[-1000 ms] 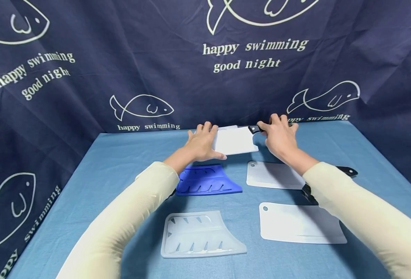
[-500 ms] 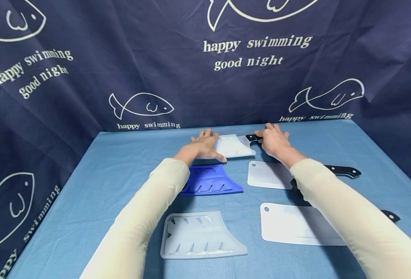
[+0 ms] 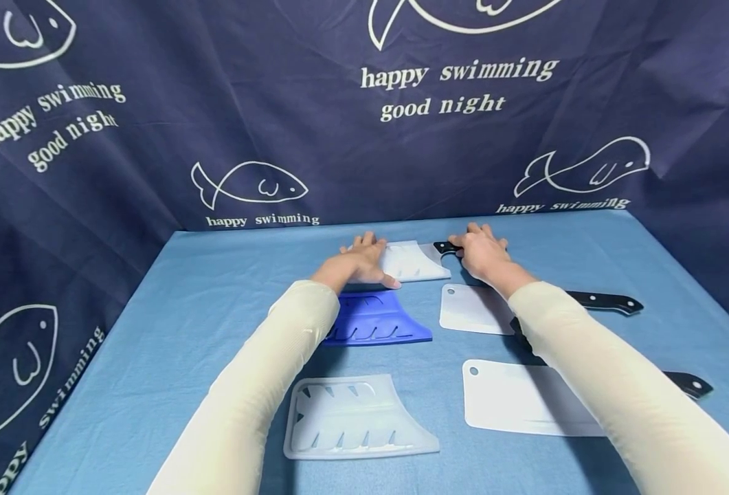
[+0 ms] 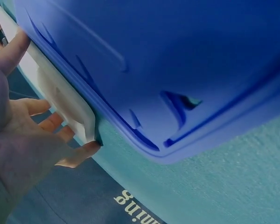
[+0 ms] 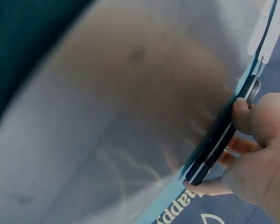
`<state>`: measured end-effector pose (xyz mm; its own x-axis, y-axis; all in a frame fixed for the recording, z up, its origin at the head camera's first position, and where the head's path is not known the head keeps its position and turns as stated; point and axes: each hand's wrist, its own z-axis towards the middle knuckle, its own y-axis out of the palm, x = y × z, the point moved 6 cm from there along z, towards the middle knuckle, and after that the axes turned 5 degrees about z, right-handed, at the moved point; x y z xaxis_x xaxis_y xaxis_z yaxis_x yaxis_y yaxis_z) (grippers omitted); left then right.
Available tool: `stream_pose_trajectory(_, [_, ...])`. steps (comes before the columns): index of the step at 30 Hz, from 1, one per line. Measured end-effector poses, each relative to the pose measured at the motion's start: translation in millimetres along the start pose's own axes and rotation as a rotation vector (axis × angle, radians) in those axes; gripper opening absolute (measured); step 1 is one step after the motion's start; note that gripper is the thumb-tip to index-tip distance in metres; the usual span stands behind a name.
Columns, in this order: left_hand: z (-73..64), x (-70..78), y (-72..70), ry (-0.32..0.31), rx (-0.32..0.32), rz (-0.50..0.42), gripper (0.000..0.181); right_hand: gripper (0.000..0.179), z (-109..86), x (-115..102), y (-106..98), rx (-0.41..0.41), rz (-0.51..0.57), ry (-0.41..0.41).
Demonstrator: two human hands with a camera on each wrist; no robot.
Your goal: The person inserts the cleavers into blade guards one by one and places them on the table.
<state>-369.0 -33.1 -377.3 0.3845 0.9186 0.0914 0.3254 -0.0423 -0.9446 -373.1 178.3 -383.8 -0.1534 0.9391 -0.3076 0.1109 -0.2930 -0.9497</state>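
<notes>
At the back of the table, a cleaver sits with its blade in a white blade cover. My left hand spans the cover's closed end, thumb at the near edge and fingers over the far side. In the left wrist view the same white cover shows between thumb and fingers. My right hand grips the cleaver's black handle. The right wrist view shows thumb and fingers around this handle. A short strip of blade shows between cover and handle.
A blue blade cover lies just in front of my left hand, with a translucent white one nearer. To the right lie two bare cleavers, the middle one and the front one, partly under my right forearm. A dark curtain hangs behind the table.
The covered cleaver has come down from a tilted, raised pose to lie flatter and slightly nearer. Both hands moved down with it, keeping their grips. During the last half second little moved.
</notes>
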Motion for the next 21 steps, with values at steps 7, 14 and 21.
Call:
stream_pose_trajectory(7, [-3.2, 0.7, 0.5, 0.013, 0.018, -0.037, 0.106, 0.050, -3.6, 0.4, -2.3, -0.031, 0.025, -0.025])
stream_pose_trajectory(14, [-5.8, 4.4, -3.6, 0.061, 0.080, -0.068, 0.105, 0.055, -16.3, -1.3, -13.6, 0.008, 0.043, -0.115])
stream_pose_trajectory(21, [-22.9, 4.7, -11.9, 0.131, 0.165, -0.107, 0.104, 0.061, -35.4, -1.3, -27.9, -0.015, 0.007, -0.146])
